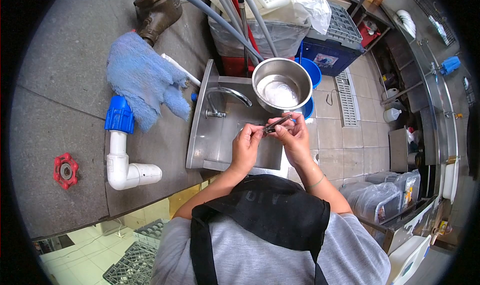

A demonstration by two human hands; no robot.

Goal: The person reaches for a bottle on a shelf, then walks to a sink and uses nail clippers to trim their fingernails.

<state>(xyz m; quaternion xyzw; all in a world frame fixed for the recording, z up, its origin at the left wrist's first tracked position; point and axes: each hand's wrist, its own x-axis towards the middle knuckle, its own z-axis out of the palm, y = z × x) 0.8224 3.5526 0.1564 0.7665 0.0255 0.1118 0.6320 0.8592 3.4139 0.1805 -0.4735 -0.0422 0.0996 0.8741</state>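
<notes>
Over the front of a steel sink [206,144], my two hands meet at a slim dark metal tool [281,122] whose exact kind I cannot make out. My right hand [296,139] is closed around it, with the thumb pressed along its side. The fingertips of my left hand [245,144] pinch at its near left end. A chrome faucet [230,91] arches over the basin beyond my left hand. Just past my fingers, a round steel pot [282,85] rests at the sink's far right corner, with what looks like a little water inside.
A blue cloth [142,77] drapes over pipework on the left, near a white pipe [118,160] and a red valve wheel [66,171]. Blue buckets [311,71] stand behind the pot. A dark blue crate [327,55] and a floor drain grate [346,100] are farther right.
</notes>
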